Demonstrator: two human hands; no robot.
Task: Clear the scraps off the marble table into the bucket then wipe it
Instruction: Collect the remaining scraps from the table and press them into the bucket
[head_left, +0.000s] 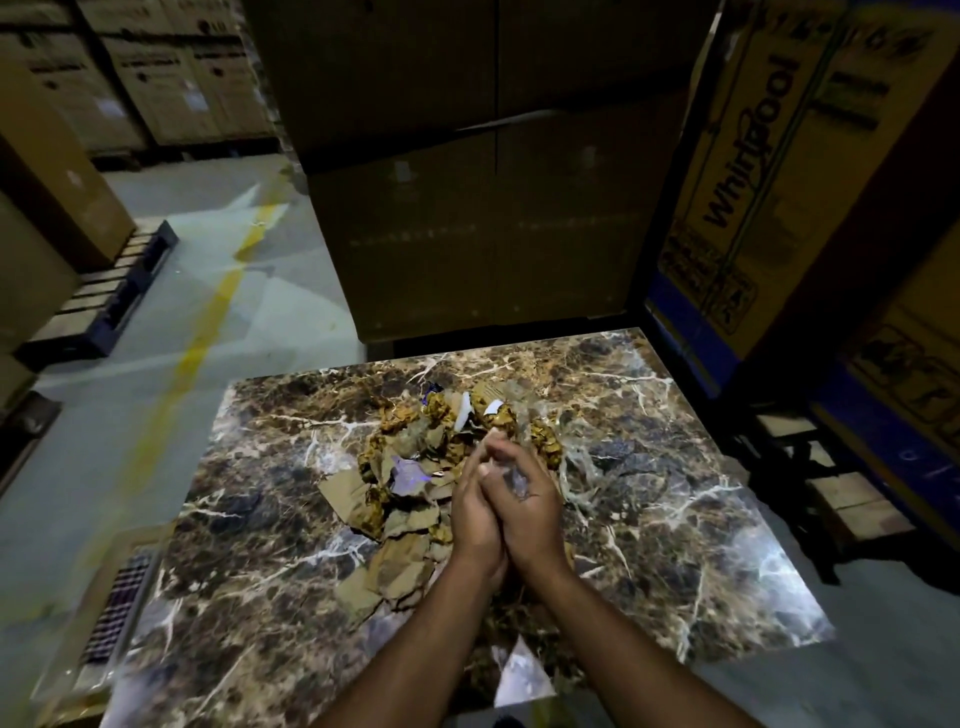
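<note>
A person is standing over a marble worktop (675, 519) in a dim warehouse aisle, with the left hand (475, 512) and right hand (524, 499) pressing palm to palm above the litter, fingers straight and pointing away from the body. Nothing is showing between the palms, though blur is making it hard to rule out a small fragment; the pose is suggesting hands readying to sweep or scoop rather than gripping. The scraps (410, 483), torn brown paper, crumpled yellowish wads and a few white and bluish bits, are lying heaped at the middle of the worktop, directly under and beyond the hands, so gathering appears unfinished. The bucket is not appearing anywhere in view. Stacked cardboard boxes (493, 218) are crowding the far edge, and a checked cloth (117, 613) is lying near the worktop's left edge, perhaps waiting for the wipe.
</note>
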